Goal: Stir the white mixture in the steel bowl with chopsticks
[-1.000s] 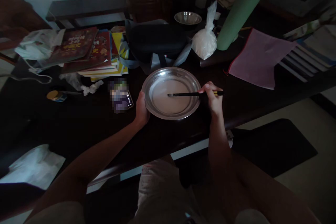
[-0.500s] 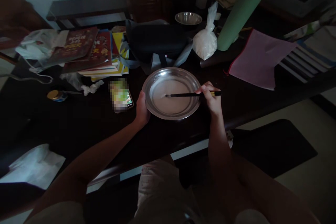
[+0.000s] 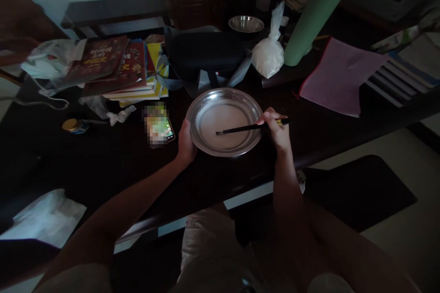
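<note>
A shiny metal bowl rests on the dark table and holds a pale, cloudy liquid. My left hand grips its left rim, the thumb on top and the fingers hidden beneath. In my right hand, closed over the bowl's right side, are dark chopsticks, whose tips dip into the liquid left of the middle. Whether they are one or two sticks is hard to tell in the dim light. Behind the bowl, a tied clear bag of white powder stands upright.
Left of the bowl lie a lit phone, crumpled tissue, a small jar and stacked books. A black bag, second metal bowl and tall green flask stand behind. A pink mesh pouch lies right.
The chopstick tips have swung toward me through the liquid, from near the middle to lower in the bowl. My left hand and the bowl stay in place.
</note>
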`<state>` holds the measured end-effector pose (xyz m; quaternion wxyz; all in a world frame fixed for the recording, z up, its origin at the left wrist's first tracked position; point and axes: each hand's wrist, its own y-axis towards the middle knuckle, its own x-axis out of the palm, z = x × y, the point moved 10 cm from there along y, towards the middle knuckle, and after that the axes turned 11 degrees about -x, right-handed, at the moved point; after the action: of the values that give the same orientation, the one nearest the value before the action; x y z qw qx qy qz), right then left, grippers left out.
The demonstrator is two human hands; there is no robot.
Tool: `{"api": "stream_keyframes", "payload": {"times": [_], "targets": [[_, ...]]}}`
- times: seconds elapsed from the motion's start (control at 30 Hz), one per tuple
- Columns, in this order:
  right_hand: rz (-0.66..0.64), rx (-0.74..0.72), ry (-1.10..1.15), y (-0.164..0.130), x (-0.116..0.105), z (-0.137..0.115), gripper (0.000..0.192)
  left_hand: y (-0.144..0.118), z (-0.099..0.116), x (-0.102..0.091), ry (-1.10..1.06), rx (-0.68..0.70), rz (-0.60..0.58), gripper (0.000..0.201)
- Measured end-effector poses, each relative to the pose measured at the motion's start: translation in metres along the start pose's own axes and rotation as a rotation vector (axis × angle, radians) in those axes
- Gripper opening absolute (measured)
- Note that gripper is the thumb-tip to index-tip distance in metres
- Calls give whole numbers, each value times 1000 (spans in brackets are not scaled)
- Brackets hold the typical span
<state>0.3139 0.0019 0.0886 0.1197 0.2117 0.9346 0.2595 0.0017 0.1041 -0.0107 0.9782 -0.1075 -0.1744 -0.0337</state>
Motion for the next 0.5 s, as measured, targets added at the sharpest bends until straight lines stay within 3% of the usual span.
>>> {"api": "stream_keyframes", "payload": {"times": [0.17, 0.3, 0.5], "targets": [[72, -3, -28, 0, -8, 1, 64, 2, -2, -1, 7, -4, 4, 48], [11, -6, 5, 1, -1, 0, 61, 3, -1, -1, 6, -12, 1, 48], [56, -11, 12, 1, -6, -2, 61, 0, 3, 1, 9, -6, 7, 48]]}}
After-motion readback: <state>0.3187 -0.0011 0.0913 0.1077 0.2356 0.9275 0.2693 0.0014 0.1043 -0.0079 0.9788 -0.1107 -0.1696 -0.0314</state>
